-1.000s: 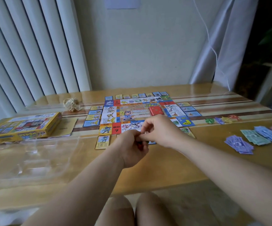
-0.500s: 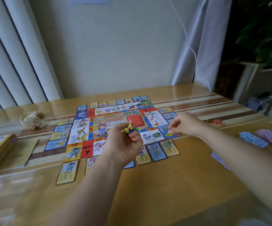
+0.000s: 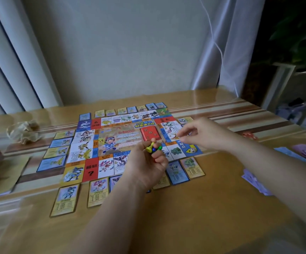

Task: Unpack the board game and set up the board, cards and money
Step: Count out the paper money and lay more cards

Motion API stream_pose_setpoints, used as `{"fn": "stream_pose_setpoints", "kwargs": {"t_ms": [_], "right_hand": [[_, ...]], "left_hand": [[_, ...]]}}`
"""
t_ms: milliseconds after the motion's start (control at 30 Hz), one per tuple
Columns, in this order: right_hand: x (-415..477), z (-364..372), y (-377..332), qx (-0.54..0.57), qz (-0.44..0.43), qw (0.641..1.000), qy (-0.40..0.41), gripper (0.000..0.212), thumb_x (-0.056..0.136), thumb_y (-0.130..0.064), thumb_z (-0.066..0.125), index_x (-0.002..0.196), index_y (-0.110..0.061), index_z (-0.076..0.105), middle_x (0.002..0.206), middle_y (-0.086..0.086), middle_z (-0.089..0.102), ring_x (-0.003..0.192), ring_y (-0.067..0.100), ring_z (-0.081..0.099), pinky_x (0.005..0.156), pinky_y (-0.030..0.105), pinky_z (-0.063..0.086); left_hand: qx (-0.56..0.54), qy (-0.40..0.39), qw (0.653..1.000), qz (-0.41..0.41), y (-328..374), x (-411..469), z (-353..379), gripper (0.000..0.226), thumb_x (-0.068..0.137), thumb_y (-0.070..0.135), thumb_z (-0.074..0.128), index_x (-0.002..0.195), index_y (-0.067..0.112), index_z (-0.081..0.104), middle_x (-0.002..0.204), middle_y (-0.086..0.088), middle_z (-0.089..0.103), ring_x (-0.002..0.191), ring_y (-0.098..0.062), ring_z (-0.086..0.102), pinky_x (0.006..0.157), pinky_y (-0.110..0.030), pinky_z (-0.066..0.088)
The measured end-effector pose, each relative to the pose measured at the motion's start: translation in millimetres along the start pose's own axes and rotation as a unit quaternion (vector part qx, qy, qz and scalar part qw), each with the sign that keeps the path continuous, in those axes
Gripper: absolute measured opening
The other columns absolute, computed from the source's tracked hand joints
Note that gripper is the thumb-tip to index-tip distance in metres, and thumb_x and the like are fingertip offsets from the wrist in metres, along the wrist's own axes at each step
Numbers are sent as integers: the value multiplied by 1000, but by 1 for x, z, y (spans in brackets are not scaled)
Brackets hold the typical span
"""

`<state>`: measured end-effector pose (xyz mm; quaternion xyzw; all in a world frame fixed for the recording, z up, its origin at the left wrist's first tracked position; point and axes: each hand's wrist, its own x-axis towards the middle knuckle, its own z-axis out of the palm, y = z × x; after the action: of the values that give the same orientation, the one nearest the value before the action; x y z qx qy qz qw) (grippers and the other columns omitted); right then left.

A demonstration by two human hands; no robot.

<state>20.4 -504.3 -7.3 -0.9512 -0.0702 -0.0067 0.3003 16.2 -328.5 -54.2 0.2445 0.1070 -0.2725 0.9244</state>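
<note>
Left hand (image 3: 145,167) grips three pawns (image 3: 153,148); right hand (image 3: 201,132) above one board (image 3: 86,143), grasp unclear.

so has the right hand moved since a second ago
Yes: against the game board, the right hand went right, from the left hand at the near edge to near the blue corner square.

- Wooden table (image 3: 203,217), with striped inlay across its far part.
- Game board (image 3: 119,142) lies flat mid-table.
- Cards (image 3: 65,198) ring the board, just beside its edges.
- Crumpled wrapper (image 3: 23,132) far left; banknotes (image 3: 254,180) at right.
</note>
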Motion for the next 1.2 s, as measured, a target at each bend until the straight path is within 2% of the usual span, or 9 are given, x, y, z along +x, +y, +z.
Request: {"fn": "stream_pose_setpoints", "kwargs": {"t_ms": [133,300,400,567,767,1033,1067,1133,1200], "right_hand": [[-9,15,-28,125,29,988,-81,12,85,-30,68,93,-21,68,90,3,72,78,13,67,71,26,56],[-2,25,-26,234,94,967,-30,16,78,-25,77,81,-13,66,82,8,70,70,12,63,66,24,52],[2,27,-22,308,125,942,-37,15,79,-15,75,86,-5,66,92,17,70,66,12,59,63,23,50],[13,16,-15,379,109,918,-37,9,82,-8,70,88,-3,66,83,11,64,65,10,59,61,18,51],[30,-2,-3,360,73,930,0,7,84,-8,66,89,-2,66,79,8,66,69,12,62,69,20,54],[45,-2,11,464,107,878,38,5,86,-3,64,82,-7,64,73,4,67,66,12,63,59,17,54],[47,-4,16,420,101,900,53,5,85,-4,65,82,-8,65,74,3,68,68,12,64,63,18,55],[48,-9,28,171,53,982,68,3,83,-11,70,83,-14,69,76,-4,69,73,9,65,70,19,54],[47,-9,32,-46,-11,998,28,5,83,-15,71,87,-17,73,79,-12,66,75,0,62,72,15,49]], "left_hand": [[29,-4,1000,1,-1,-1,8,16,88,12,40,77,14,52,62,4,42,43,-5,31,39,-14,27],[70,24,996,40,-3,2,13,19,98,13,38,94,15,57,64,2,47,46,-5,34,40,-14,30],[80,20,995,53,-3,5,15,19,100,15,39,103,17,58,66,3,48,47,-6,36,41,-15,32],[72,-15,996,56,0,14,29,17,100,17,40,103,18,56,67,4,49,46,-5,37,42,-15,32],[50,-12,996,70,3,32,52,21,100,16,38,106,18,58,64,3,49,45,-5,35,40,-15,30],[31,15,993,113,9,52,55,20,101,16,39,103,18,59,66,5,47,44,-5,28,43,-15,25],[34,22,992,121,11,54,53,20,101,16,39,103,19,58,66,5,47,46,-5,29,44,-15,26],[51,34,990,123,16,58,48,19,101,16,39,103,18,58,65,5,48,48,-6,32,43,-15,29],[74,47,991,104,21,61,41,17,101,17,41,96,15,58,64,4,50,47,-6,37,43,-16,33]]}}
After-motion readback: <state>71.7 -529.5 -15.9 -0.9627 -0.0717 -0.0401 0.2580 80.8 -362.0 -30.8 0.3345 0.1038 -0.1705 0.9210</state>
